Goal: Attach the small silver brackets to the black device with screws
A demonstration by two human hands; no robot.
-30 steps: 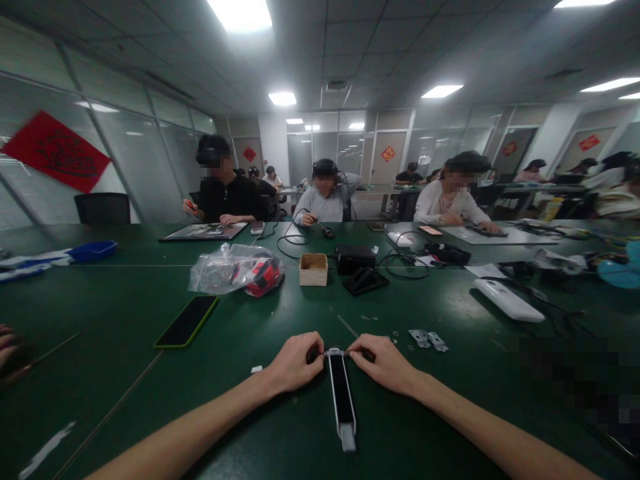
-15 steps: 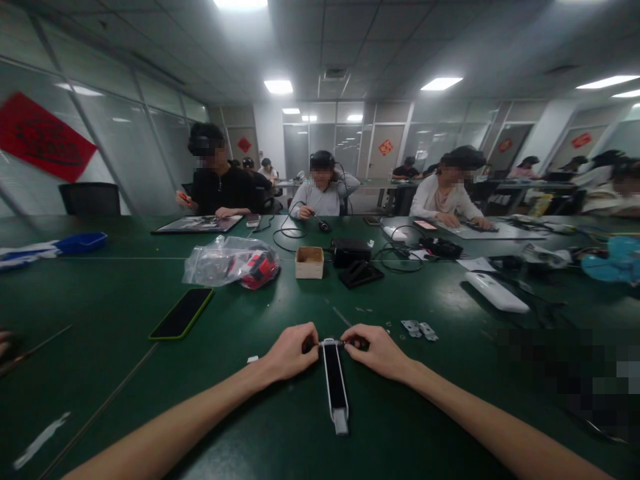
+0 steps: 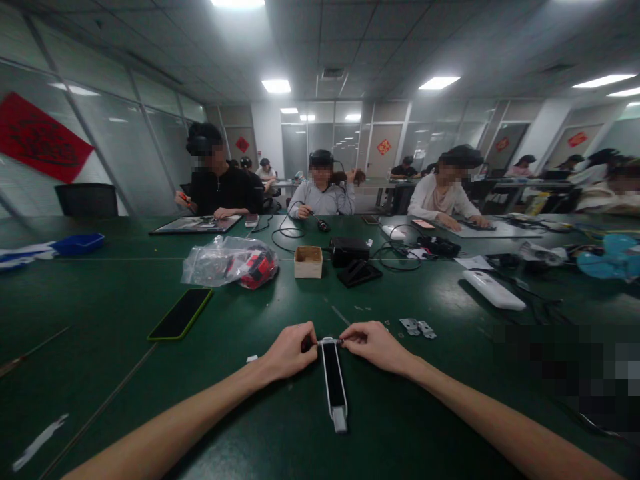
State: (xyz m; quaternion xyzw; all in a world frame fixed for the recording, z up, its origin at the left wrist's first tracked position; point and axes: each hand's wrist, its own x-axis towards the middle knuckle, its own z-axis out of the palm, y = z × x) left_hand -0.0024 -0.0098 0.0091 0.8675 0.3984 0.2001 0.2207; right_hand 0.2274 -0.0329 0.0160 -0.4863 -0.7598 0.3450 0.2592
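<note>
A long narrow frame, white-edged with a dark middle, lies on the green table with a pale block at its near end. At the left side of its far end, my left hand is closed, fingertips pinched on something too small to make out. My right hand pinches a small dark piece at the right side of the same end. Both hands rest low, close to the tabletop.
Beyond the hands are a small open box, a plastic bag and a black stand. A phone lies left, metal brackets right, a white case farther right. People sit across the table.
My right hand's fingers have shifted slightly and look straighter around the small piece. My left hand keeps its pinch. Across the table, a person's raised hand has moved outward from the head.
</note>
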